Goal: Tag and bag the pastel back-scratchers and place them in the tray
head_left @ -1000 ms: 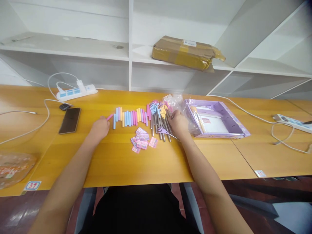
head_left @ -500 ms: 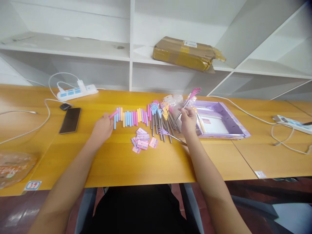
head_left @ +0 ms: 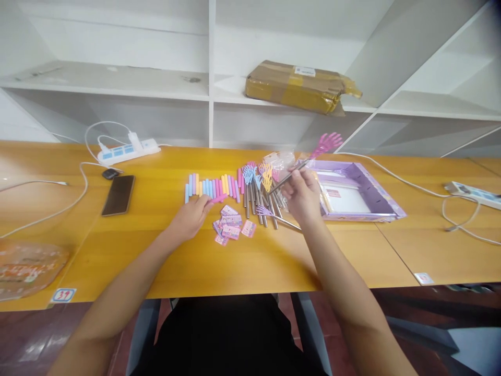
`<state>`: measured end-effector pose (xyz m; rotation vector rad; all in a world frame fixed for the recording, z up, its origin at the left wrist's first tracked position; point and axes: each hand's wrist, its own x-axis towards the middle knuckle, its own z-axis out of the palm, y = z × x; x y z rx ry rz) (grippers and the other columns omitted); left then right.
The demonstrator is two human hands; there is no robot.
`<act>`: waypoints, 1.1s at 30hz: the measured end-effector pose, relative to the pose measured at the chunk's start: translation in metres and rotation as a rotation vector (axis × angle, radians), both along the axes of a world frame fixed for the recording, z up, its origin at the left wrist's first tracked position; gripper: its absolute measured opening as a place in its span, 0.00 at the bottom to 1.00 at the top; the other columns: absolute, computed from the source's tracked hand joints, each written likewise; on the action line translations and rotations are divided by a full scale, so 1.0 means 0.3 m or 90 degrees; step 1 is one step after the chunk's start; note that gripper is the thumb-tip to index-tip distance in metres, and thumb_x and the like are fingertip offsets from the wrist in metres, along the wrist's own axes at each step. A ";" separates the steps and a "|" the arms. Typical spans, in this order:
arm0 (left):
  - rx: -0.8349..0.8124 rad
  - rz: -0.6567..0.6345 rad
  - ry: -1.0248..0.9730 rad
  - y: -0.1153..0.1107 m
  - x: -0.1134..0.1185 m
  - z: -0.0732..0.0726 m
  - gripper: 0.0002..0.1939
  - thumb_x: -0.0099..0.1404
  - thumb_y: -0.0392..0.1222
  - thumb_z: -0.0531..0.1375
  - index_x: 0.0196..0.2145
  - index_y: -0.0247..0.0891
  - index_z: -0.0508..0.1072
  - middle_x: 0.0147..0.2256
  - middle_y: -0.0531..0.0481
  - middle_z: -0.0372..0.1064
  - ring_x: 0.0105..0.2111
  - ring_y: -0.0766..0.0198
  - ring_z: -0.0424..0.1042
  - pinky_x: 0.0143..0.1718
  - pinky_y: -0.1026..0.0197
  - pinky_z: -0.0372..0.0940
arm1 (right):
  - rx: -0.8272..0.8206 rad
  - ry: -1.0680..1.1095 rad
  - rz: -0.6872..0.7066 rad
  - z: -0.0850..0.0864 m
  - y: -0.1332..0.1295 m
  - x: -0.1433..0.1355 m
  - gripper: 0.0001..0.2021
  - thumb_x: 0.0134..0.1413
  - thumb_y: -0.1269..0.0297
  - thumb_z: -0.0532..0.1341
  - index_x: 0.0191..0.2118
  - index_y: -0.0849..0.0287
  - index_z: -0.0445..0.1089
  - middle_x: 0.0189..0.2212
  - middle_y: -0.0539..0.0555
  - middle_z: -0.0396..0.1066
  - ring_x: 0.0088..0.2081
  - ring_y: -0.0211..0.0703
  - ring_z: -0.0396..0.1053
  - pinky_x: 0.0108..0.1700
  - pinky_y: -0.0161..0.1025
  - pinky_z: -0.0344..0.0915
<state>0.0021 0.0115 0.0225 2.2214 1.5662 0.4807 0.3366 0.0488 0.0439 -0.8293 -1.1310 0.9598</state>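
Observation:
My left hand [head_left: 192, 216] is closed on a pink tube-shaped handle grip [head_left: 218, 199], above the table between a row of coloured grips [head_left: 211, 188] and a pile of small printed cards [head_left: 230, 219]. My right hand [head_left: 303, 196] pinches the metal rod of a back scratcher [head_left: 327, 144]; its pink hand-shaped head points up and right, and the bare rod end points left. Under it lies a heap of back scratchers [head_left: 260, 196] with blue, yellow and pink heads. One with a purple head [head_left: 264, 211] lies in front of the heap.
Right of the heap stands a shallow purple box [head_left: 378, 196] with a card inside. Clear plastic bags [head_left: 279, 159] lie behind the heap. A phone [head_left: 118, 195] and a power strip [head_left: 127, 151] are on the left. A taped carton [head_left: 293, 86] rests on the shelf above.
My left hand has moved right with the pink grip, away from the left end of the row. My right hand has tilted the back scratcher flatter, its head now farther right.

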 end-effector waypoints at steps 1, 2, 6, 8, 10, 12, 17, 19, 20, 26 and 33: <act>0.003 -0.017 -0.004 -0.002 0.001 0.000 0.18 0.83 0.53 0.44 0.48 0.43 0.70 0.41 0.44 0.75 0.39 0.52 0.75 0.39 0.55 0.65 | -0.021 0.009 0.023 -0.002 -0.021 -0.037 0.14 0.63 0.48 0.70 0.40 0.50 0.69 0.23 0.43 0.52 0.22 0.35 0.54 0.21 0.33 0.54; 0.006 -0.030 -0.006 -0.002 0.000 -0.002 0.18 0.83 0.52 0.45 0.49 0.43 0.70 0.43 0.44 0.76 0.41 0.52 0.75 0.41 0.54 0.65 | -0.041 0.023 0.041 -0.010 -0.039 -0.072 0.15 0.62 0.48 0.70 0.39 0.50 0.68 0.23 0.42 0.53 0.21 0.35 0.54 0.21 0.33 0.53; 0.027 -0.057 -0.016 0.004 -0.006 -0.022 0.17 0.83 0.49 0.47 0.53 0.41 0.71 0.48 0.41 0.75 0.46 0.51 0.75 0.45 0.53 0.67 | -0.110 0.079 0.076 -0.072 -0.077 -0.159 0.22 0.59 0.44 0.71 0.34 0.51 0.60 0.21 0.41 0.58 0.18 0.33 0.54 0.19 0.32 0.52; 0.046 -0.071 -0.013 0.007 -0.008 -0.032 0.17 0.82 0.48 0.48 0.55 0.40 0.72 0.49 0.41 0.75 0.47 0.51 0.75 0.46 0.52 0.67 | -0.129 0.101 0.100 -0.103 -0.077 -0.168 0.24 0.58 0.43 0.71 0.33 0.51 0.58 0.20 0.40 0.58 0.17 0.32 0.52 0.19 0.32 0.52; 0.070 -0.085 -0.011 0.008 -0.011 -0.036 0.17 0.82 0.47 0.48 0.55 0.40 0.72 0.49 0.41 0.75 0.47 0.51 0.75 0.46 0.53 0.67 | -0.142 0.113 0.125 -0.125 -0.072 -0.162 0.24 0.57 0.43 0.71 0.32 0.52 0.59 0.19 0.41 0.60 0.16 0.31 0.51 0.20 0.32 0.51; 0.100 -0.102 -0.017 0.008 -0.014 -0.037 0.17 0.83 0.47 0.47 0.55 0.40 0.72 0.48 0.42 0.74 0.46 0.52 0.75 0.45 0.53 0.68 | -0.153 0.116 0.144 -0.140 -0.069 -0.155 0.23 0.57 0.43 0.72 0.32 0.53 0.62 0.18 0.42 0.61 0.16 0.32 0.52 0.20 0.32 0.51; 0.180 -0.173 -0.028 0.000 -0.013 -0.037 0.15 0.81 0.40 0.47 0.55 0.37 0.71 0.47 0.42 0.74 0.45 0.53 0.74 0.45 0.53 0.68 | -0.169 0.114 0.177 -0.162 -0.085 -0.159 0.18 0.57 0.45 0.71 0.35 0.56 0.72 0.21 0.46 0.69 0.17 0.32 0.55 0.20 0.33 0.51; 0.204 -0.185 -0.031 -0.005 -0.008 -0.038 0.15 0.80 0.37 0.48 0.54 0.38 0.72 0.46 0.42 0.75 0.44 0.54 0.74 0.44 0.54 0.68 | -0.172 0.112 0.191 -0.168 -0.094 -0.166 0.17 0.58 0.46 0.70 0.36 0.56 0.73 0.23 0.47 0.71 0.18 0.32 0.56 0.20 0.33 0.50; 0.213 -0.186 -0.033 -0.007 -0.006 -0.038 0.14 0.79 0.36 0.49 0.54 0.38 0.72 0.45 0.43 0.75 0.44 0.54 0.75 0.44 0.54 0.68 | -0.172 0.110 0.197 -0.170 -0.097 -0.168 0.17 0.59 0.47 0.70 0.37 0.56 0.74 0.23 0.47 0.72 0.18 0.32 0.56 0.20 0.33 0.50; 0.231 -0.142 -0.034 -0.015 -0.004 -0.034 0.13 0.77 0.35 0.50 0.53 0.37 0.71 0.42 0.45 0.75 0.38 0.57 0.75 0.38 0.57 0.67 | -0.166 0.100 0.196 -0.179 -0.096 -0.167 0.16 0.59 0.47 0.69 0.37 0.56 0.74 0.23 0.47 0.72 0.18 0.33 0.55 0.21 0.34 0.51; 0.237 -0.135 -0.027 -0.011 -0.010 -0.041 0.14 0.75 0.33 0.51 0.52 0.38 0.72 0.41 0.46 0.76 0.34 0.59 0.73 0.35 0.58 0.65 | -0.173 0.102 0.197 -0.195 -0.091 -0.167 0.16 0.60 0.46 0.68 0.37 0.55 0.73 0.24 0.48 0.73 0.18 0.34 0.55 0.21 0.34 0.52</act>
